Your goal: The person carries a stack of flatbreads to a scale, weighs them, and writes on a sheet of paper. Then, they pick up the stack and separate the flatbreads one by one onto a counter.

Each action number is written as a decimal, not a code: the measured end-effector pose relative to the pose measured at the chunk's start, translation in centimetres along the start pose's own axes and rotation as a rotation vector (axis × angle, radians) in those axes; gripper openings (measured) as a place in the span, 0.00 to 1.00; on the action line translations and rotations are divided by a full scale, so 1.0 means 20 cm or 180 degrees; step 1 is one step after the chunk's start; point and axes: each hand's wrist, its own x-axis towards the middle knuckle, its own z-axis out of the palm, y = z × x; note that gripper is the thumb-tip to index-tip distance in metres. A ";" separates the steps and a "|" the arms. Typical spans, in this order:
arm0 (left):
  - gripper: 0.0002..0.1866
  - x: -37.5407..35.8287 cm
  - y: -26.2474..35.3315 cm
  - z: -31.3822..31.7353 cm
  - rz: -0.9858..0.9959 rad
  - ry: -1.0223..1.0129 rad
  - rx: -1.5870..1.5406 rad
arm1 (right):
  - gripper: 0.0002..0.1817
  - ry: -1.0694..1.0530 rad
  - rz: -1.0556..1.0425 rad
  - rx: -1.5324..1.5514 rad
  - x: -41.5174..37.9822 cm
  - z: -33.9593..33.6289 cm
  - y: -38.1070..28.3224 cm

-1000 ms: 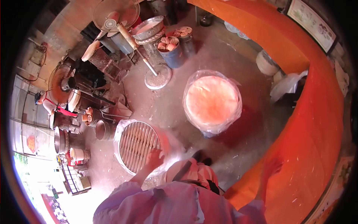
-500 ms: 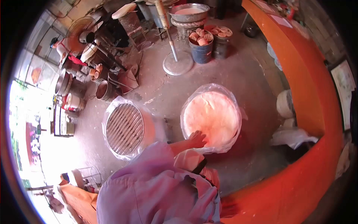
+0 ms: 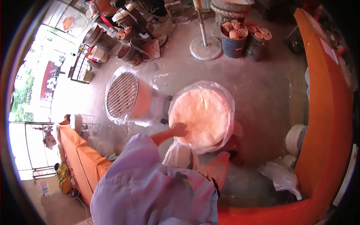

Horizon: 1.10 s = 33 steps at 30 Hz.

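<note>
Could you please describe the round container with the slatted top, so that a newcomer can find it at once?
From the orange counter along the picture's right side, look left across the floor, beyond the pale disc near the left hand. The slatted container stands there, edged with clear plastic. Parallel bars cross its top, while the disc is unbroken.

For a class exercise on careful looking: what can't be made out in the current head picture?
Head view:
Right hand: out of sight; whether the shirt or the frame edge hides it is unclear.
Left hand: too blurred to tell whether it touches the pale round surface.
Whatever lies beneath the slatted round top: hidden by its slats.
Metal basin: cut off by the top edge.
</note>
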 end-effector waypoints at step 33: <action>0.09 2.18 1.47 -1.45 -0.0648 0.0021 -0.2707 | 0.13 -0.0201 0.2651 0.2009 1.99 -1.58 0.93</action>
